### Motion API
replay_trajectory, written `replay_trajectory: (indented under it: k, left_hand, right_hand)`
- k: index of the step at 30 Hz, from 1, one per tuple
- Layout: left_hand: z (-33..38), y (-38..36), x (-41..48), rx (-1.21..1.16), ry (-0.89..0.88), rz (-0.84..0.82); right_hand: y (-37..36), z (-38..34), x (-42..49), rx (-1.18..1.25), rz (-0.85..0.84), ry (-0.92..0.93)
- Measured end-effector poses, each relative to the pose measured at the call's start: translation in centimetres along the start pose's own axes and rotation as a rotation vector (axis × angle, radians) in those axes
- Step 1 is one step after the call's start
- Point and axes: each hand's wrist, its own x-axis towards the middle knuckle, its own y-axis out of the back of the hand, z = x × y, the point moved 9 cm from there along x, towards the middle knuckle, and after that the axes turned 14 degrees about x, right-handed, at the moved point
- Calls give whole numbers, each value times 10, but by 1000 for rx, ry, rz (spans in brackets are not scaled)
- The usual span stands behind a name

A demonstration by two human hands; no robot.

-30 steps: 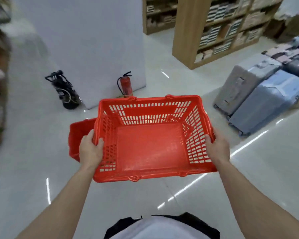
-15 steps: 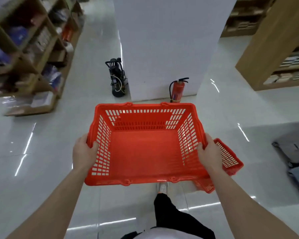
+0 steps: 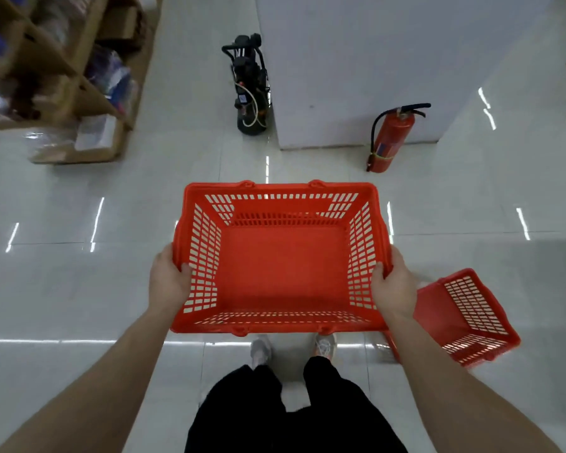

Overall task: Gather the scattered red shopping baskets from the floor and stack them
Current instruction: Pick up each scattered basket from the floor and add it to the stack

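Since half a second ago the view has dipped and swung. The second basket (image 3: pixel 461 318) now sits lower and further right on the floor (image 3: pixel 79 289), and two shoes (image 3: pixel 260 349) have come into sight below the carried one. The held basket (image 3: pixel 281 266) has stayed level between both hands, out in front of the body and above the floor.

It is a rectangular tub of glossy red plastic with a solid, smooth bottom. Its four sloping walls are pierced by rows of small slots, and its thick rolled rim carries small lugs on the long sides. The second basket is of the same make. It lies turned at an angle on the shiny pale tiles, its near end hidden behind the right forearm.

Both bare forearms reach forward and slightly inward. The left hand (image 3: pixel 167 282) holds the left short side and the right hand (image 3: pixel 394 286) the right short side. Each grip is clamped on the rim, with the thumb hooked inside against the slotted wall and the fingers wrapped outside, mostly out of sight.

Beyond stand a red fire extinguisher (image 3: pixel 389 138) and a black wheeled machine (image 3: pixel 250 86), both against a white pillar (image 3: pixel 356 60), with wooden shelves (image 3: pixel 46 76) at left.
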Motion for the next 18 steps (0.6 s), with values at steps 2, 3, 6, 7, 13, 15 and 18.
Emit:
replay_trajectory:
  k: [2, 3, 6, 7, 13, 15, 18]
  left_hand:
    - [2, -19, 24, -27, 21, 18]
    - [2, -29, 37, -33, 33, 23]
    - [-1, -66, 79, -14, 50, -5]
    - [-2, -79, 92, -10, 33, -18]
    - [-14, -138, 144, 21, -50, -95]
    - [-21, -157, 155, 26, -60, -163]
    - [-42, -181, 163, 24, -35, -285]
  right_hand:
    - [-20, 14, 15, 13, -1, -19]
    - [-29, 22, 21, 14, 4, -33]
    - [-54, 51, 33, -13, 46, -98]
    - [-61, 60, 34, -20, 63, -115]
    - [-105, 105, 19, 10, 9, -247]
    - [-118, 116, 17, 55, -16, -311]
    - [-142, 128, 16, 121, -116, -428]
